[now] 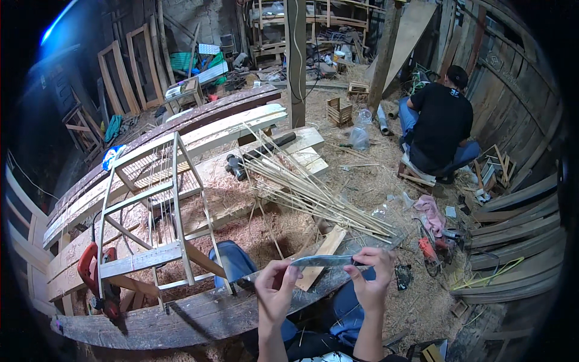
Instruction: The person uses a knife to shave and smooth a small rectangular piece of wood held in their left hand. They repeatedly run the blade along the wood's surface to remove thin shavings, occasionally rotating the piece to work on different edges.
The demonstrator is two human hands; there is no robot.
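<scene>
A metal knife blade (321, 260) is held level across both hands. My left hand (276, 285) pinches its left end, and my right hand (372, 279) grips the dark right end. A short pale board (319, 265) lies behind the knife on a weathered plank bench (211, 320). A bundle of thin pale strips (310, 193) is spread beyond it. To the left stands a slatted wooden frame (139, 262), with a red power tool (89, 271) beside it. A hammer (235, 167) lies near the strips on the planks.
A person (439, 130) in a black top squats at the right with their back to me. Wooden posts (295, 66) stand behind the workpieces. An orange tool (429, 250), a pink cloth (429, 211) and stacked boards (512, 241) are on the right. Shavings cover the floor (368, 175).
</scene>
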